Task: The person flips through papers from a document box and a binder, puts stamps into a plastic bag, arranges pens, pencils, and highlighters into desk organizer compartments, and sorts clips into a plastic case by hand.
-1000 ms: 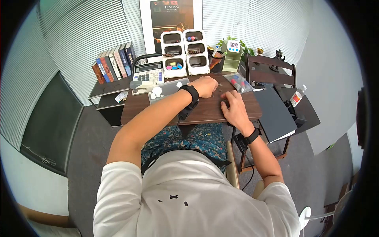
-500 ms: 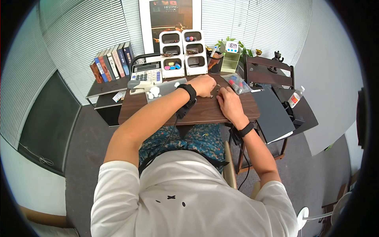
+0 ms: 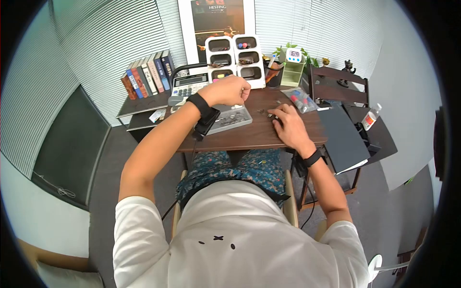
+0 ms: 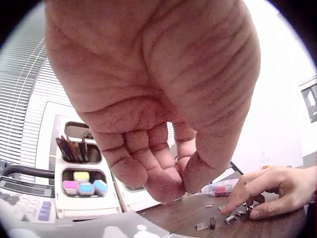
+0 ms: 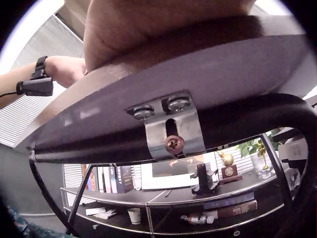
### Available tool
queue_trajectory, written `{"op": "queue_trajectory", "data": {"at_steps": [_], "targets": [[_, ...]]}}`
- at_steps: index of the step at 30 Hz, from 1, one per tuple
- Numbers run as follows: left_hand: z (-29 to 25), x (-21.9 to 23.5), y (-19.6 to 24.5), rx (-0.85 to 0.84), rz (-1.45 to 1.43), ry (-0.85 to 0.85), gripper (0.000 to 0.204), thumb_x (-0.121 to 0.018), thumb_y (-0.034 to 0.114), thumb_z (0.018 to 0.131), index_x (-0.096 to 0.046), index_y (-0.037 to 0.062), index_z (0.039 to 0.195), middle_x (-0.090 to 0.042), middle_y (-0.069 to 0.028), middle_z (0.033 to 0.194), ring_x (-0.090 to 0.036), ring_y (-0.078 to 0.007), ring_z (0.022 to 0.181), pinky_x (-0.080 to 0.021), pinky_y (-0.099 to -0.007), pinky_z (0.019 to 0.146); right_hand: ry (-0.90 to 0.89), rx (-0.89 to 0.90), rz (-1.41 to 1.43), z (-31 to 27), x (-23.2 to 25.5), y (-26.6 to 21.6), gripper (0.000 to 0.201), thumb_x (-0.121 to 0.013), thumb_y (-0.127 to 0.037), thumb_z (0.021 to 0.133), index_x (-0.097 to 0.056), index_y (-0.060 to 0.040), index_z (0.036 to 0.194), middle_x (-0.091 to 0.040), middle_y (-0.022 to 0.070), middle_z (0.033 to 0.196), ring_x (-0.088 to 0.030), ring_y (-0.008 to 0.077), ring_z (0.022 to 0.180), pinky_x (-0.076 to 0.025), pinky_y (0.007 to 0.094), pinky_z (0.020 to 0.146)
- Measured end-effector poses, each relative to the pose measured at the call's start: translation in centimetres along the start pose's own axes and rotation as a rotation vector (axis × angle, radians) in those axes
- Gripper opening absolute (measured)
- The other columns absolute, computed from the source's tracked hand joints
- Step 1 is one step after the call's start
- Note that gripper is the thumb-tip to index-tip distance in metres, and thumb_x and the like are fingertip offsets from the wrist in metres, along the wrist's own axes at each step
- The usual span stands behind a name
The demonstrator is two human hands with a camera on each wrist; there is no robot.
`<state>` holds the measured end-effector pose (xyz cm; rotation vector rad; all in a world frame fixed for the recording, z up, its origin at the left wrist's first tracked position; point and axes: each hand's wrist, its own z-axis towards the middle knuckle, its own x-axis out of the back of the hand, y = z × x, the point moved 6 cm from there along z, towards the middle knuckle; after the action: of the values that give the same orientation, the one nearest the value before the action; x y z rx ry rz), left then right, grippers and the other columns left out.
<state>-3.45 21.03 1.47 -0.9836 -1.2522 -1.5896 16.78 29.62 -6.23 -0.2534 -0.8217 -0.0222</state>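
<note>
My left hand [image 3: 224,91] is raised over the shallow grey tray [image 3: 235,126], which holds small metal pieces [image 3: 236,118]. In the left wrist view its fingers curl in and the thumb meets a fingertip, with nothing showing between them. My right hand [image 3: 292,126] rests on the brown table, fingers loosely bent. Several small shiny metal pieces [image 4: 213,222] lie scattered by its index finger and thumb. From the right wrist, only the heel of that hand [image 5: 163,25] shows above the table edge, its fingers hidden.
White stacked bins [image 3: 250,73] stand at the back, beside a calculator [image 3: 188,85]. Right of them are a pen cup [image 3: 273,77], a green holder [image 3: 292,73] and a clear bag [image 3: 301,102] of coloured things. A dark folder [image 3: 343,139] lies beyond the table's right side.
My left hand has lifted from the metal pieces and moved left over the tray, bringing the tray's contents into sight. The right hand stays near the pieces, having shifted only slightly.
</note>
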Motion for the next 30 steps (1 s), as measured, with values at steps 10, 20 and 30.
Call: {"op": "queue_trajectory", "data": {"at_steps": [10, 20, 30], "targets": [[2.5, -3.6, -0.4, -0.065, 0.040, -0.009, 0.021, -0.076, 0.017, 0.085, -0.076, 0.0019, 0.099, -0.078, -0.0137, 0.091, -0.075, -0.0279, 0.085, -0.058, -0.0394, 0.077, -0.021, 0.037, 0.030, 0.5, -0.1, -0.6, 0.025, -0.067, -0.002, 0.091, -0.075, -0.0031, 0.115, -0.066, 0.0152, 0.110, -0.061, 0.0376, 0.110, -0.052, 0.0463, 0.098], [9.1, -10.7, -0.2, 0.048, 0.255, -0.028, 0.010, -0.078, 0.010, 0.080, -0.073, 0.0042, 0.087, -0.076, -0.0157, 0.090, -0.073, -0.0370, 0.093, -0.058, -0.0450, 0.080, 0.014, -0.003, 0.041, 0.0, -0.5, 0.6, 0.018, -0.067, -0.002, 0.090, -0.075, 0.0008, 0.106, -0.066, 0.0177, 0.105, -0.062, 0.0392, 0.107, -0.051, 0.0479, 0.096], [4.6, -2.4, 0.7, -0.068, 0.006, -0.106, 0.006, -0.070, 0.002, 0.077, -0.074, 0.0042, 0.080, -0.074, -0.0101, 0.075, -0.071, -0.0222, 0.071, -0.054, -0.0374, 0.064, 0.035, -0.024, 0.017, -0.1, -0.5, 0.7, 0.018, -0.068, -0.001, 0.089, -0.076, 0.0020, 0.105, -0.068, 0.0175, 0.105, -0.063, 0.0384, 0.106, -0.053, 0.0471, 0.097]]}}
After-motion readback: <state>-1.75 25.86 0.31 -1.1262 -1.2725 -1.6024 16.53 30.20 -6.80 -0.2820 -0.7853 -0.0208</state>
